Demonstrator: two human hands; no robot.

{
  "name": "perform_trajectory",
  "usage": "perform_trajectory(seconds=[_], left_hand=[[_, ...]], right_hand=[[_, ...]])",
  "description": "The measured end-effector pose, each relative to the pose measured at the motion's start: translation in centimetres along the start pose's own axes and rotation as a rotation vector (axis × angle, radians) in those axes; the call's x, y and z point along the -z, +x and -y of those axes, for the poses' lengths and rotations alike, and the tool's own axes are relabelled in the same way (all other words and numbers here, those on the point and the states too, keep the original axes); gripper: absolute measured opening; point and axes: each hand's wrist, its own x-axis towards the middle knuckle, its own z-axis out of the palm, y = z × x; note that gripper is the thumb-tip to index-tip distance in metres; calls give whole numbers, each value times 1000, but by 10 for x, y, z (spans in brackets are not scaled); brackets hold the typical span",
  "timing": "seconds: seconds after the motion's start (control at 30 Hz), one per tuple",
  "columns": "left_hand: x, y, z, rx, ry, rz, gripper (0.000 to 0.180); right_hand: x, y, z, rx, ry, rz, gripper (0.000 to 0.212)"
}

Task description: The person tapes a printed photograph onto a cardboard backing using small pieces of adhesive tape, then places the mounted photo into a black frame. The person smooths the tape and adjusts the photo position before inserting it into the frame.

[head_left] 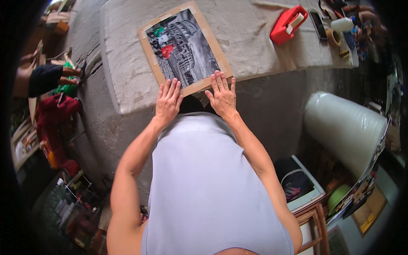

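A black-and-white picture (pixel 199 51) of an arched, round building, with red and green patches, lies on a cloth-covered table. Around it runs a tan, cardboard-like border (pixel 154 63) with pale bits of tape along it. My left hand (pixel 169 102) rests its stretched fingers on the near left corner of that border. At the near right corner lies my right hand (pixel 222 97), flat, its fingertips on the border and the picture's edge. Both hands are open and hold nothing.
The pale cloth (pixel 127 55) covers the table. To the right are a red plastic holder (pixel 285 29), a phone (pixel 318 24), a tape roll (pixel 333 37) and a white bottle (pixel 342 24). A big plastic-wrapped roll (pixel 344 127) stands right. A person (pixel 44 80) is at left.
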Motion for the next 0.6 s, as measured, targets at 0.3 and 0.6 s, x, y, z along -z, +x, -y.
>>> perform_trajectory(seconds=[0.3, 0.6], left_hand=[[0, -52, -31, 376, -14, 92, 76], [-4, -54, -21, 500, -41, 190, 89]], right_hand=[[27, 10, 12, 60, -46, 176, 82], [35, 15, 14, 47, 28, 291, 91]])
